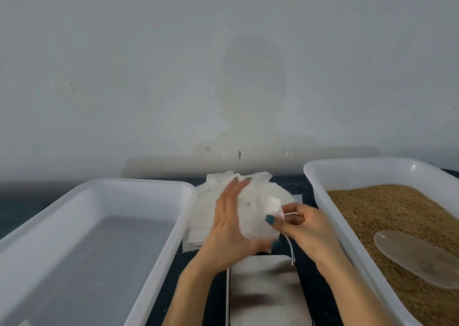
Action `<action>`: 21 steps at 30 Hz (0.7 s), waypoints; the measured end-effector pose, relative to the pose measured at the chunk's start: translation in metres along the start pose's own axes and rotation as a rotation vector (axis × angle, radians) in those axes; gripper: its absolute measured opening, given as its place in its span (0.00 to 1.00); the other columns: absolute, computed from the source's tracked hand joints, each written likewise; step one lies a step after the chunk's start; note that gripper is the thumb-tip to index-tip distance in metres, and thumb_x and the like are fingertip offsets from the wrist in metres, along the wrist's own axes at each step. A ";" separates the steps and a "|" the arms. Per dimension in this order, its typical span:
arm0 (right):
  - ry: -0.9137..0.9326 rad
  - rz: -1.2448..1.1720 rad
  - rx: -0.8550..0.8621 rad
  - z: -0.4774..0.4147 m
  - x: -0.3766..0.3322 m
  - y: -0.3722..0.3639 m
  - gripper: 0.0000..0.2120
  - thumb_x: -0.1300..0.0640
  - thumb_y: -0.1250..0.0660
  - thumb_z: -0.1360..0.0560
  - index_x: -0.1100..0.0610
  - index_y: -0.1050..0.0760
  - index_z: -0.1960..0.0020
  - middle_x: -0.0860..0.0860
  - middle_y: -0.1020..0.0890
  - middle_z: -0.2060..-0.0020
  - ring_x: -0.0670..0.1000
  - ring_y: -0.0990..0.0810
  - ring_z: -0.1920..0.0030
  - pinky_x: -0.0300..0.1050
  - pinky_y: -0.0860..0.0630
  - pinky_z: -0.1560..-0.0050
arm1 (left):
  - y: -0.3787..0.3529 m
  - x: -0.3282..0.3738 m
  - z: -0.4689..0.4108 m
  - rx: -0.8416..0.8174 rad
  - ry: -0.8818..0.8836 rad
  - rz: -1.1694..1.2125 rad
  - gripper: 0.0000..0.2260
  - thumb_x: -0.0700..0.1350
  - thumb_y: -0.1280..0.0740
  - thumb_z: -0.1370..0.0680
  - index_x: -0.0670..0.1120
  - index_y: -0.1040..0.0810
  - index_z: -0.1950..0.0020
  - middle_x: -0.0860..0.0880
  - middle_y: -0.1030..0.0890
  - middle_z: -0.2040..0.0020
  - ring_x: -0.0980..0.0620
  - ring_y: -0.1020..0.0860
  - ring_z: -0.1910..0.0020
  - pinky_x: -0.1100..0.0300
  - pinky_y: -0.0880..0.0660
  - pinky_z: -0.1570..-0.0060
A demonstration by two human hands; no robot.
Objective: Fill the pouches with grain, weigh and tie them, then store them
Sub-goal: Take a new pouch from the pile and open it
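Note:
A white fabric pouch [253,222] is held above the table between both hands. My left hand [229,226] cups it from the left, thumb curled under its lower edge, fingers stretched upward. My right hand [301,224] pinches the pouch's drawstring at its right side, and the string's loose end [291,250] dangles down. Behind the hands lies a pile of flat white pouches [211,196]. A steel-topped scale [264,288] sits just below the hands. Brown grain [387,211] fills the white tub [320,194] on the right, with a translucent scoop [417,256] lying on it.
A white plastic tub [104,239] with nothing in it stands at the left. The table top [22,209] is dark, with a few stray grains. A pale wall rises right behind the table.

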State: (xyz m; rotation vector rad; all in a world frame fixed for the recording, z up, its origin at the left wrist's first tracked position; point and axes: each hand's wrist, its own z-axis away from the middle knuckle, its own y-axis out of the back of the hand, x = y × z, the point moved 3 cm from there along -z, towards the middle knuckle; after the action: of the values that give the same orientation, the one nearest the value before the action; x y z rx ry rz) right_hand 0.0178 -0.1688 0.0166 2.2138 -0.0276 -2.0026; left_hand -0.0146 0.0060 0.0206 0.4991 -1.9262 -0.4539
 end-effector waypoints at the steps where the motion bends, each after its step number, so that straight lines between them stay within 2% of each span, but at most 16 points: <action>1: -0.003 0.012 0.005 0.000 -0.001 0.000 0.17 0.51 0.19 0.36 0.56 0.22 0.55 0.49 0.15 0.69 0.43 0.18 0.69 0.32 0.24 0.68 | -0.004 0.007 0.000 -0.060 -0.099 -0.152 0.52 0.64 0.22 0.39 0.66 0.51 0.24 0.62 0.50 0.22 0.62 0.50 0.23 0.68 0.46 0.30; 2: 0.001 0.013 0.000 0.000 -0.002 0.000 0.17 0.53 0.19 0.35 0.57 0.26 0.57 0.48 0.18 0.72 0.43 0.21 0.72 0.32 0.25 0.70 | -0.008 0.013 0.001 -0.090 -0.188 -0.267 0.53 0.65 0.22 0.40 0.67 0.52 0.23 0.61 0.52 0.22 0.60 0.52 0.23 0.67 0.47 0.30; 3: 0.016 0.019 -0.016 0.000 -0.003 -0.002 0.18 0.54 0.20 0.33 0.57 0.30 0.59 0.47 0.21 0.75 0.42 0.24 0.74 0.32 0.26 0.71 | -0.012 0.017 0.001 -0.083 -0.256 -0.322 0.52 0.64 0.23 0.39 0.65 0.51 0.23 0.61 0.50 0.22 0.59 0.50 0.23 0.67 0.46 0.29; 5: 0.083 0.087 -0.035 0.002 -0.006 -0.006 0.21 0.53 0.21 0.32 0.55 0.35 0.63 0.44 0.27 0.77 0.41 0.28 0.75 0.33 0.28 0.72 | -0.019 0.021 0.002 -0.023 -0.277 -0.285 0.44 0.57 0.22 0.35 0.61 0.44 0.26 0.60 0.39 0.28 0.61 0.40 0.28 0.70 0.38 0.32; 8: 0.211 0.226 -0.030 0.008 -0.015 -0.007 0.24 0.39 0.26 0.33 0.53 0.37 0.66 0.45 0.32 0.76 0.44 0.33 0.73 0.40 0.29 0.71 | -0.018 0.018 0.001 -0.011 -0.178 -0.230 0.31 0.50 0.24 0.32 0.56 0.35 0.34 0.57 0.27 0.39 0.60 0.28 0.45 0.72 0.30 0.48; 10: 0.271 0.176 -0.046 0.013 -0.022 -0.006 0.24 0.34 0.30 0.35 0.54 0.35 0.64 0.47 0.28 0.75 0.45 0.28 0.74 0.40 0.28 0.71 | -0.013 0.013 0.001 -0.001 -0.148 -0.254 0.24 0.47 0.26 0.30 0.54 0.32 0.38 0.56 0.24 0.45 0.58 0.26 0.51 0.69 0.29 0.54; 12: 0.317 0.098 -0.039 0.017 -0.029 -0.007 0.21 0.36 0.32 0.32 0.54 0.30 0.60 0.47 0.20 0.70 0.46 0.20 0.72 0.39 0.24 0.70 | -0.009 0.009 0.001 0.030 -0.085 -0.243 0.20 0.48 0.29 0.30 0.55 0.33 0.42 0.57 0.24 0.50 0.56 0.25 0.55 0.62 0.26 0.58; 14: 0.399 0.124 0.043 0.020 -0.034 -0.006 0.16 0.38 0.36 0.28 0.51 0.25 0.58 0.44 0.18 0.64 0.47 0.18 0.67 0.40 0.22 0.69 | -0.007 0.006 0.002 0.067 -0.024 -0.285 0.19 0.50 0.29 0.28 0.56 0.35 0.42 0.58 0.25 0.51 0.55 0.25 0.56 0.64 0.26 0.60; 17: 0.495 0.255 0.115 0.023 -0.039 -0.004 0.15 0.37 0.38 0.27 0.46 0.20 0.55 0.38 0.18 0.59 0.45 0.19 0.60 0.39 0.23 0.66 | -0.004 0.003 0.003 0.138 0.013 -0.361 0.21 0.53 0.29 0.27 0.57 0.37 0.41 0.58 0.24 0.48 0.55 0.23 0.53 0.63 0.24 0.58; 21: 0.521 0.426 0.081 0.027 -0.040 -0.011 0.11 0.33 0.39 0.28 0.34 0.23 0.52 0.30 0.19 0.53 0.40 0.19 0.55 0.35 0.23 0.64 | -0.001 0.008 0.004 0.209 -0.013 -0.396 0.21 0.55 0.29 0.26 0.55 0.36 0.40 0.56 0.22 0.48 0.55 0.22 0.54 0.60 0.21 0.58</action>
State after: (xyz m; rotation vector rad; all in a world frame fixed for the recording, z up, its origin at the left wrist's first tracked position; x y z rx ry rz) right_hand -0.0137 -0.1565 0.0520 2.4480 -0.4774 -1.1970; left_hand -0.0209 0.0014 0.0242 1.0257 -1.8983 -0.5091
